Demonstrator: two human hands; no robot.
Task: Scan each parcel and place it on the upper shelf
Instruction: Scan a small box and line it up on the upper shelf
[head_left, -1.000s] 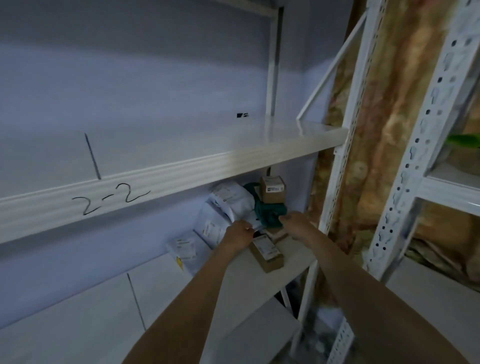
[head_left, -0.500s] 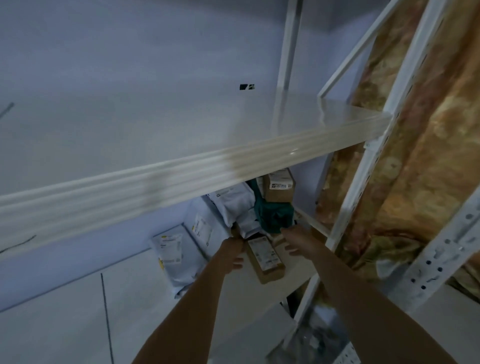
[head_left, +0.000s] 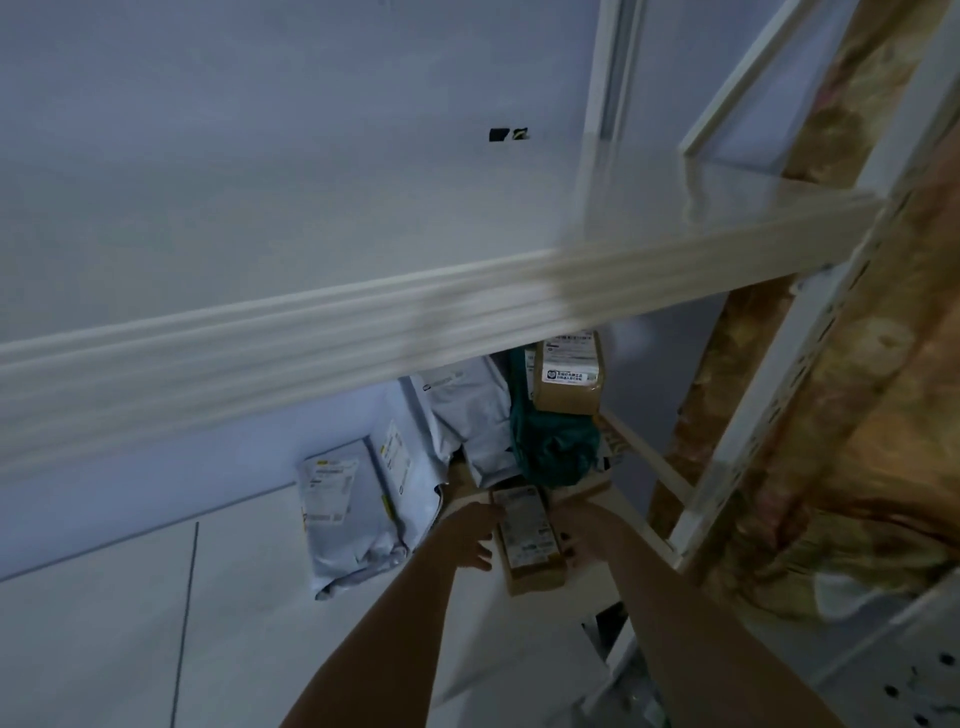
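Both arms reached under the upper shelf (head_left: 467, 306) to the lower shelf (head_left: 244, 613), where a long brown cardboard box (head_left: 527, 540) with a white label on top lay near the shelf's right front corner. The box sat directly between the two hands. The left hand (head_left: 470, 532) was at the box's left long side, fingers loosely spread and only slightly bent, their tips at or just beside the cardboard; whether they truly touched it could not be told in the dim light. The right hand (head_left: 584, 535) was against the box's right long side with fingers curled toward it, dark nails showing at the edge, apparently holding that side. The box itself rested flat on the shelf, its far end pointing toward the pile of parcels at the back right corner.

In that pile, a smaller brown box (head_left: 569, 382) with a white label stood highest, on top of a dark green bundle (head_left: 553, 447). To the left of the bundle leaned several grey plastic mailer bags (head_left: 467, 415), and one more grey bag (head_left: 345, 519) with a printed label lay flat nearer the middle of the shelf, well apart from the left hand. The upper shelf's top was bare where visible. A white perforated upright (head_left: 779, 389) stood at the right edge.
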